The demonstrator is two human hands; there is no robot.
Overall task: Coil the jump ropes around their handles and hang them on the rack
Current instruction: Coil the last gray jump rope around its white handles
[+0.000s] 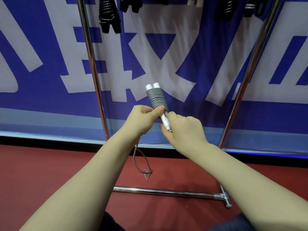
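The grey jump rope (pixel 155 97) in your hands is light and soft. Its thin cord lies in tight turns round the pair of white plastic handles (pixel 152 86), which are held side by side in mid-air between the rack's two uprights, towards their lower half. I judge the cord limp but a little springy, so the turns will likely loosen if pressure comes off them, and the smooth handles may slide against each other.

Your left hand (pixel 145 117) grips the bottom of the coil with the thumb pressed on the last turns, which looks the best place to hold. Your right hand (pixel 185 130) is curled round the handles' bare lower ends; whether it also pinches cord I cannot tell. A loose tail of grey cord (pixel 139 162) hangs below your left wrist, not yet wound.

Around you stands the chrome tube rack (pixel 90 52), its base bar on the red floor (pixel 41 172). Black coiled ropes (pixel 108 17) hang at the rack's top. Behind it is a blue banner with white characters (pixel 50 47).
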